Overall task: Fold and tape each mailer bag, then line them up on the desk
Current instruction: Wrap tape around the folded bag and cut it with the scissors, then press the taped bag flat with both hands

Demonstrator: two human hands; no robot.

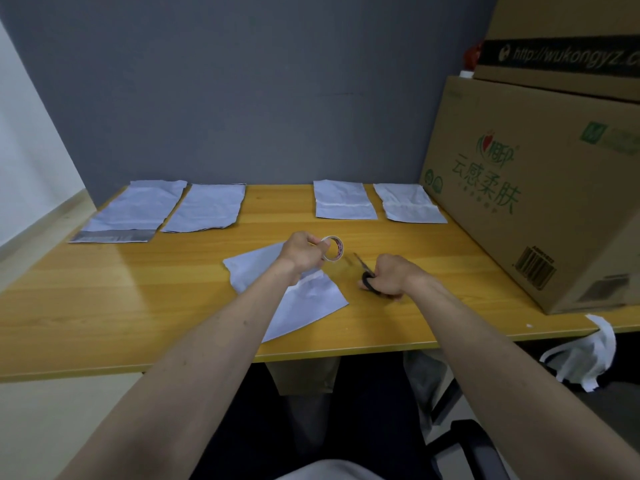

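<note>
Five pale grey plastic mailer bags show in the head view, all on the yellow wooden desk [138, 306]. Far right: two folded mailers [344, 199] [408, 202], each with a strip across the fold, side by side in a row; judged finished. Far left: two flat mailers [130, 211] [207, 207], longer, one with its dark adhesive flap exposed; judged not yet folded. Near centre: fifth mailer [304, 303] lying askew, folded, partly under the left forearm; whether its fold is taped cannot be told.

Left hand [301, 252] raised just above that mailer, fingers curled round a clear tape roll [331, 248]. Right hand [389, 275] grips black-handled scissors [367, 275], blades pointing toward the roll, apparently open. Cutting a tape length looks to be the step in hand.

Large brown cardboard box [533, 188] at desk's right, another stacked on it.

Tally, as judged: two done, one in progress, two left, then lining up.
</note>
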